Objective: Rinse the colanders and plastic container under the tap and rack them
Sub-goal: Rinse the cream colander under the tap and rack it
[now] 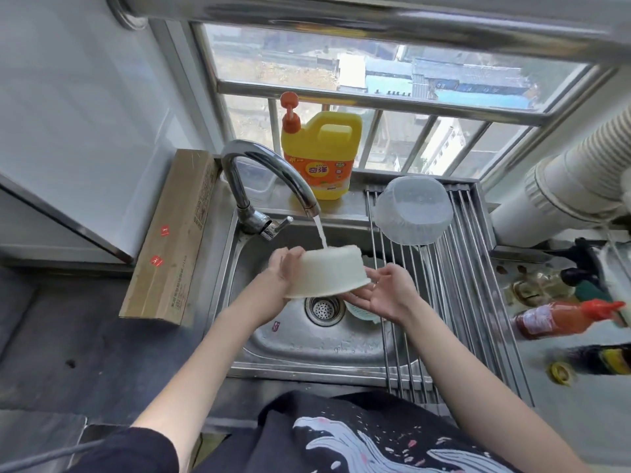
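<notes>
A white colander [329, 271] is held upside down over the steel sink [307, 346], and water from the tap [269, 175] falls on its base. My left hand [281, 268] grips its left side. My right hand [384, 291] is palm up under its right rim, fingers spread, touching or nearly touching it. A clear plastic container [413, 209] lies upside down on the roll-up rack [454, 302] over the sink's right part. A pale green item [358, 310], partly hidden by my right hand, rests in the sink near the drain [322, 308].
A yellow detergent bottle [321, 155] stands on the ledge behind the sink. A long cardboard box [170, 233] lies on the counter to the left. Sauce bottles [566, 319] lie on the counter at the right, under a white duct [573, 189].
</notes>
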Demonstrator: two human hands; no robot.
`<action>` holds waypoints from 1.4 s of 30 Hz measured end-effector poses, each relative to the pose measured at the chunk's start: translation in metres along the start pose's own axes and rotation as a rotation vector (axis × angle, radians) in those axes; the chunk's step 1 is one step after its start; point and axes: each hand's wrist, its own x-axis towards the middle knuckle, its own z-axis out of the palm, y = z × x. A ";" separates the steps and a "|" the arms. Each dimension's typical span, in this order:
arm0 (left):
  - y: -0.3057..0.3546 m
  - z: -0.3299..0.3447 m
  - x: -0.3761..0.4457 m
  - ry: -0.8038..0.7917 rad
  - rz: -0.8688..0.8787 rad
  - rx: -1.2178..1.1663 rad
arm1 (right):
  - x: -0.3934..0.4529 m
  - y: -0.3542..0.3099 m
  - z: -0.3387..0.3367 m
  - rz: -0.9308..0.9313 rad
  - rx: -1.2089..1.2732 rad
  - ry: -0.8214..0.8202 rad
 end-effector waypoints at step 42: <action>0.008 -0.008 -0.023 -0.449 -0.450 -1.270 | -0.062 0.062 0.009 0.132 0.232 0.307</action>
